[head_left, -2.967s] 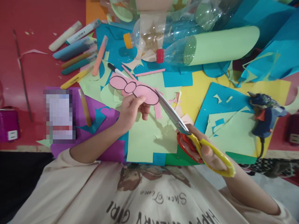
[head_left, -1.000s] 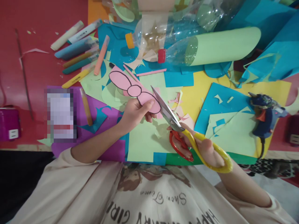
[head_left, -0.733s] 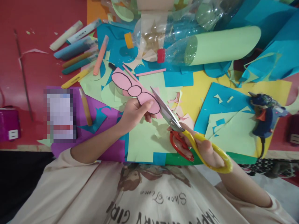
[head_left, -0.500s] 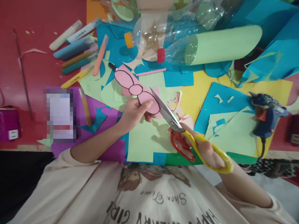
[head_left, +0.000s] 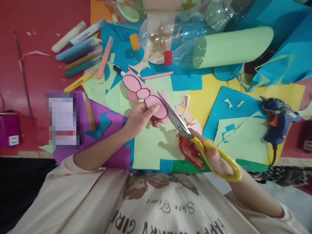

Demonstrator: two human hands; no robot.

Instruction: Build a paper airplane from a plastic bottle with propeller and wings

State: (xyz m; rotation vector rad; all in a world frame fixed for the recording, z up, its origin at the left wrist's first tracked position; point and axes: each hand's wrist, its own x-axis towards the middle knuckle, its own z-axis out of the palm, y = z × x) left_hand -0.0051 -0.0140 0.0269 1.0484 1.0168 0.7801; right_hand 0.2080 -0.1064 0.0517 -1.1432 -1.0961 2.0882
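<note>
Pinched between the thumb and fingers of my left hand [head_left: 143, 117] is a pink paper bow [head_left: 133, 84] with black outlines. Its lower right loop lies under my thumb, and some uncut pink paper shows along its upper edge. My right hand [head_left: 216, 157] grips a pair of scissors [head_left: 179, 123] with one yellow and one red handle. The blades point up and left, lying along the right edge of the bow. A black-capped pen [head_left: 118, 69] lies behind the bow's upper left end.
Plastic bottles lie at the back, one wrapped in green paper [head_left: 239, 47]. Several markers [head_left: 75, 52] are at the upper left, and a blurred phone [head_left: 62, 120] lies on the left. A blue glue gun [head_left: 278, 125] is on the right. Paper scraps [head_left: 192, 120] surround my hands.
The bow has turned slightly in my left hand, its upper left end shifting right and down. The scissors have moved very little and stay at its right edge.
</note>
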